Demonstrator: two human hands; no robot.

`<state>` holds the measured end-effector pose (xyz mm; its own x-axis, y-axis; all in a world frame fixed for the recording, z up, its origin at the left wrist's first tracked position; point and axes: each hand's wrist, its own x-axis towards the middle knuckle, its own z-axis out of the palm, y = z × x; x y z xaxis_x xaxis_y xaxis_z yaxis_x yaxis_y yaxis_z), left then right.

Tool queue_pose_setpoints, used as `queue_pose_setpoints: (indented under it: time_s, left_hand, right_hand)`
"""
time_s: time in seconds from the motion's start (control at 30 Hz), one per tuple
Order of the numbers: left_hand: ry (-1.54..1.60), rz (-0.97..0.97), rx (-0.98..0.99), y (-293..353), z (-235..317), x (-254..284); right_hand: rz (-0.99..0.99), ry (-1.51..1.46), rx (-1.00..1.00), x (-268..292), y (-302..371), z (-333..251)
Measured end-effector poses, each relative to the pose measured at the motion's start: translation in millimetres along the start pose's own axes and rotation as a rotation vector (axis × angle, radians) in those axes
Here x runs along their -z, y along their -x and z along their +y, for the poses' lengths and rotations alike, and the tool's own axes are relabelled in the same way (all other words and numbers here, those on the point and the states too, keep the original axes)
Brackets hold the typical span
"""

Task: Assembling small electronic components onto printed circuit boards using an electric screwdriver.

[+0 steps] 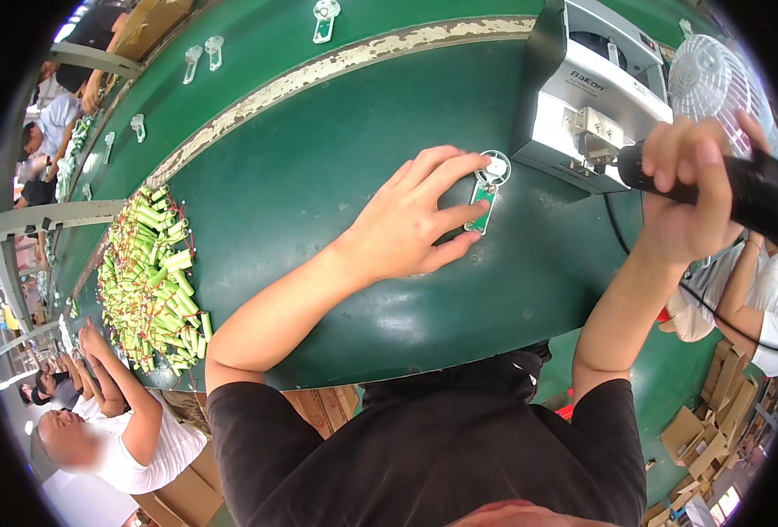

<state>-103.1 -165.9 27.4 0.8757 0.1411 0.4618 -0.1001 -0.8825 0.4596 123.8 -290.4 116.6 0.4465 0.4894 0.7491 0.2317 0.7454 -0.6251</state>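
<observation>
My left hand point(411, 220) rests over a small green circuit board point(481, 211) in a pale housing with a round ring end point(493, 167). Its fingertips hold the piece against the green tabletop, from the ring down to the board's lower end. On the right, my right hand point(689, 180) is wrapped around a thick black cylindrical tool point(749, 189), which looks like an electric screwdriver. The tool's front end is at the metal fixture point(598, 136) on the front of a grey-and-white box-shaped machine point(573, 97). Whether its tip touches the fixture cannot be made out.
Green cylindrical battery cells with red wires point(156, 281) lie heaped at the left. Beyond a worn ledge point(318, 66) lie several pale housings point(325, 19). A white fan point(714, 79) stands behind the machine; a black cable point(615, 224) hangs below it. Co-workers sit on both sides.
</observation>
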Motion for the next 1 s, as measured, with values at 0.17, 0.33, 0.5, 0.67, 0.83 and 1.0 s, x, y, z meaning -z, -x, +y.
queue_pose_setpoints:
  time_s: [0.17,0.33,0.5,0.67,0.83,1.0]
  left_hand:
    - [0.056,-0.044,-0.006,-3,-1,-5]
    - [0.097,-0.062,-0.007,-3,-4,-10]
    - [0.12,-0.043,0.007,-1,-2,-12]
    - [0.114,-0.045,0.015,-1,0,-10]
    - [0.126,-0.033,0.016,-1,-1,-11]
    - [0.134,-0.024,0.011,-1,-2,-12]
  right_hand:
    - [-0.031,0.168,0.025,-6,0,17]
    - [-0.141,-0.054,-0.235,-14,9,4]
    - [-0.147,-0.15,-0.264,-32,40,26]
    - [-0.217,-0.037,-0.232,-37,50,38]
    - [-0.272,0.068,-0.189,-39,53,45]
    - [-0.08,-0.092,-0.271,-47,64,52]
